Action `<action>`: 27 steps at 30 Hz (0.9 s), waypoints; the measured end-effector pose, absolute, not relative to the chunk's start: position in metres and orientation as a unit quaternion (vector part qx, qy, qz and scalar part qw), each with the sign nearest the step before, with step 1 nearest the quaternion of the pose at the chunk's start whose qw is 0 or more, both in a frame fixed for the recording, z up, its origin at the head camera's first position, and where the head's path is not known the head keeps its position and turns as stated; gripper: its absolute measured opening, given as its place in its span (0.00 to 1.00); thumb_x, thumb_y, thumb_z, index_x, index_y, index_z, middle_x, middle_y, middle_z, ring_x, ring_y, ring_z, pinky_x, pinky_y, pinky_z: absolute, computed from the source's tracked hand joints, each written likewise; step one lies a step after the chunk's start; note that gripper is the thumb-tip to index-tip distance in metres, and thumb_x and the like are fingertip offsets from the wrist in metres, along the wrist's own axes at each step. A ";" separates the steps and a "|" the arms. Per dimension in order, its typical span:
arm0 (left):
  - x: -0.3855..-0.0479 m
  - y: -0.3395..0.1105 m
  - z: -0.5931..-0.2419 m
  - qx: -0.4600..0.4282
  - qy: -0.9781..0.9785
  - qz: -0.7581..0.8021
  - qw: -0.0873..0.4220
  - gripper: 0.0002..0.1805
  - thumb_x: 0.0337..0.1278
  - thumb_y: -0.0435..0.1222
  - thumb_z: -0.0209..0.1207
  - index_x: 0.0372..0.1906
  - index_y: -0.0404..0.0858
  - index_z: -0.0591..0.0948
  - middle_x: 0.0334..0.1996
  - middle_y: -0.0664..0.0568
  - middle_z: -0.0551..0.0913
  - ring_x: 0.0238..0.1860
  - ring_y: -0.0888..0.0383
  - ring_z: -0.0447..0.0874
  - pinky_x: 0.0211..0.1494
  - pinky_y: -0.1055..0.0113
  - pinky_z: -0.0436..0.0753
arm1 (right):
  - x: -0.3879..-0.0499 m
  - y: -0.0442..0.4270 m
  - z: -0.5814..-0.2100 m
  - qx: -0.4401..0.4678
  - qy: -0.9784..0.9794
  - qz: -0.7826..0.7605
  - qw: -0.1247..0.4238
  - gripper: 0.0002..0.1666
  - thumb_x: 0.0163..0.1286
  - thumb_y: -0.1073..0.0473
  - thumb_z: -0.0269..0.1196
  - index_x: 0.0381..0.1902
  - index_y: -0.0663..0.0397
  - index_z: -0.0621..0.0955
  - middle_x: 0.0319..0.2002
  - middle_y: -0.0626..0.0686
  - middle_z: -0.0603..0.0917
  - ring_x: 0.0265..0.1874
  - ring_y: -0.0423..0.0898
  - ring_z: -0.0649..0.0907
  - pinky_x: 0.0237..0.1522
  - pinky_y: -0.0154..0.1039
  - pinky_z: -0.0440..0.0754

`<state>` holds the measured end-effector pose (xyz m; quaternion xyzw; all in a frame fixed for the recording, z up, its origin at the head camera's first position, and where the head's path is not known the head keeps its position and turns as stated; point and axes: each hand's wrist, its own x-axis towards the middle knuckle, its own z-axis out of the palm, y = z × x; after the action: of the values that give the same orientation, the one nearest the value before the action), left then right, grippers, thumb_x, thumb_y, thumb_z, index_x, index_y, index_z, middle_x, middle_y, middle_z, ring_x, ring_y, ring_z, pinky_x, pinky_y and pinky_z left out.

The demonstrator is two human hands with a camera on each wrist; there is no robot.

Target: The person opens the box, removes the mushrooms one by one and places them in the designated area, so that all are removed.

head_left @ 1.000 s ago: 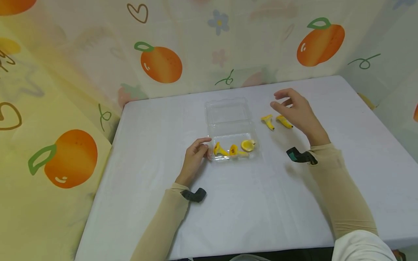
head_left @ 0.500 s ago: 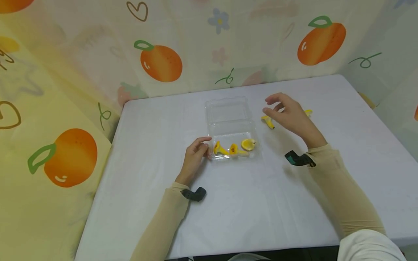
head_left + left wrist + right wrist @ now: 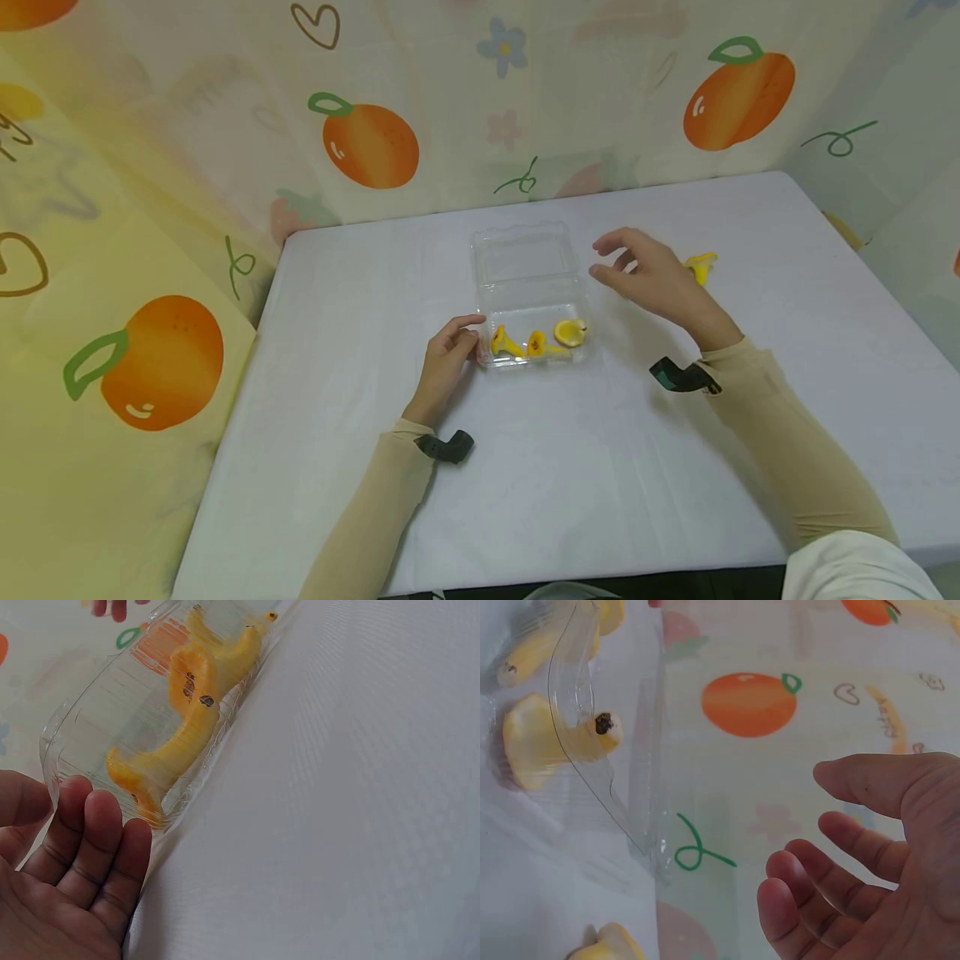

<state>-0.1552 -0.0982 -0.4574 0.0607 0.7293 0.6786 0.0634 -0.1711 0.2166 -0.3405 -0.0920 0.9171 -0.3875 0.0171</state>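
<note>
A clear plastic clamshell box (image 3: pixel 536 314) lies with its lid (image 3: pixel 525 254) folded back. Inside it are yellow trumpet-shaped mushrooms with dark tips: one at the left (image 3: pixel 507 342), another in the middle (image 3: pixel 537 343) and a rounder-looking one at the right (image 3: pixel 570 332). My left hand (image 3: pixel 444 367) touches the box's left end with relaxed fingers (image 3: pixel 103 817). Beyond the box's right side, my right hand (image 3: pixel 648 279) hovers with loosely bent fingers (image 3: pixel 780 904) and nothing in its grasp. Behind its wrist another yellow mushroom (image 3: pixel 702 266) shows partly.
A white cloth covers the table (image 3: pixel 360 333). Behind it and to the left hangs a curtain (image 3: pixel 450 100) printed with oranges. A black camera mount (image 3: pixel 446 447) sits on the left wrist, and another mount (image 3: pixel 684 376) on the right.
The right hand has moved left and a little nearer, toward the box. It now covers one loose mushroom and uncovers part of the other. The left hand and the box have stayed put.
</note>
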 end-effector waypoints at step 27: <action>-0.156 -0.100 -0.458 0.056 0.738 0.669 0.067 0.18 0.74 0.31 0.49 0.62 0.37 0.79 0.28 0.53 0.77 0.33 0.58 0.78 0.45 0.72 0.80 | -0.169 0.196 -0.362 -0.137 0.913 -0.379 0.058 0.23 0.72 0.53 0.64 0.60 0.54 0.76 0.59 0.57 0.79 0.51 0.52 0.80 0.45 0.44 0.81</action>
<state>-0.1557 -0.0995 -0.4583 0.0564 0.7381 0.6689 0.0672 -0.1689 0.1957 -0.3616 -0.1368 0.9132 -0.3793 0.0582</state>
